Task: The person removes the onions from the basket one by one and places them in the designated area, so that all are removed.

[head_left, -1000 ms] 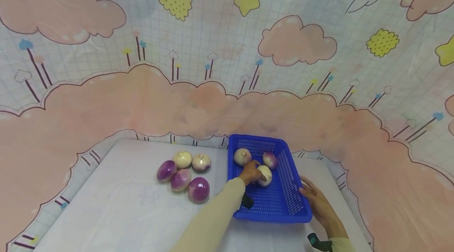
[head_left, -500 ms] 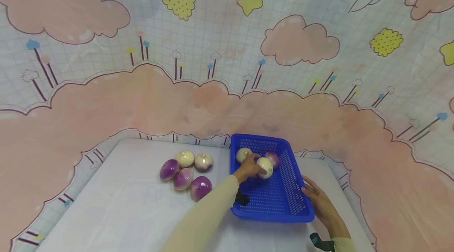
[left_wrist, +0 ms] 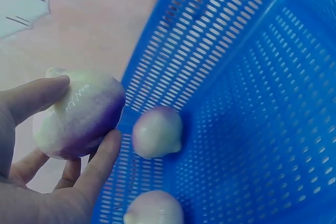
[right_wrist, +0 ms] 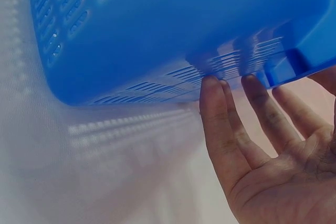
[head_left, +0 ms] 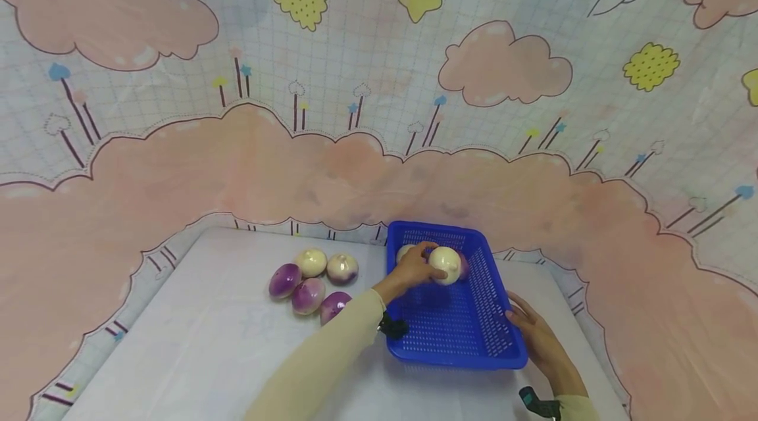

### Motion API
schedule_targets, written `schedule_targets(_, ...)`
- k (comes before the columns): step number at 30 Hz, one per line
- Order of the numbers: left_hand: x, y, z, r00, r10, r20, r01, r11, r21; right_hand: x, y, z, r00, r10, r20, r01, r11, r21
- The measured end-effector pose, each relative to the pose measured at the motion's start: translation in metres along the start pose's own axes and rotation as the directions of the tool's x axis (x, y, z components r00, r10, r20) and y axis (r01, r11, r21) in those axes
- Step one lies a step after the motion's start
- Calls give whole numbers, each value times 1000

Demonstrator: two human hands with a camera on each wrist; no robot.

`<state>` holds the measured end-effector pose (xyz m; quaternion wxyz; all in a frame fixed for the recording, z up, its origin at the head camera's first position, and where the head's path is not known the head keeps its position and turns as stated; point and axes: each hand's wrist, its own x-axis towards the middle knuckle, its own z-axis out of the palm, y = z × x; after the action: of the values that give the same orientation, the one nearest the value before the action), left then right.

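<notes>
My left hand (head_left: 410, 271) holds a pale onion (head_left: 445, 266) above the blue plastic basket (head_left: 456, 361). The left wrist view shows that onion (left_wrist: 79, 111) is white with a purple side, gripped between thumb and fingers. Two other onions lie inside the basket: a whitish one (left_wrist: 157, 132) and a pale one (left_wrist: 153, 209); in the head view both are partly covered by the hand and held onion. My right hand (head_left: 541, 342) holds the basket's right side, fingertips (right_wrist: 212, 85) against its slotted outer wall and thumb by the rim.
Several onions stand grouped on the white table (head_left: 195, 335) left of the basket, among them a purple one (head_left: 285, 281), a cream one (head_left: 311, 262) and a whitish one (head_left: 342, 268). My left sleeve partly covers another purple onion (head_left: 335, 306). A patterned cloth hangs behind.
My left hand has lifted the pale onion from the basket floor and carried it up and toward the basket's far end. The right hand stays at the basket's side.
</notes>
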<state>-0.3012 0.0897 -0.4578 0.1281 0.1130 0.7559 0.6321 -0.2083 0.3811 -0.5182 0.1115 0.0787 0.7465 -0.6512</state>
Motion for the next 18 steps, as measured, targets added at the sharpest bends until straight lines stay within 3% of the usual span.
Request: schedule_targets(18,-27,21,-27,992,124,18,-125,990,61,-2,0,0,1000,-7,10,7,1000,-7)
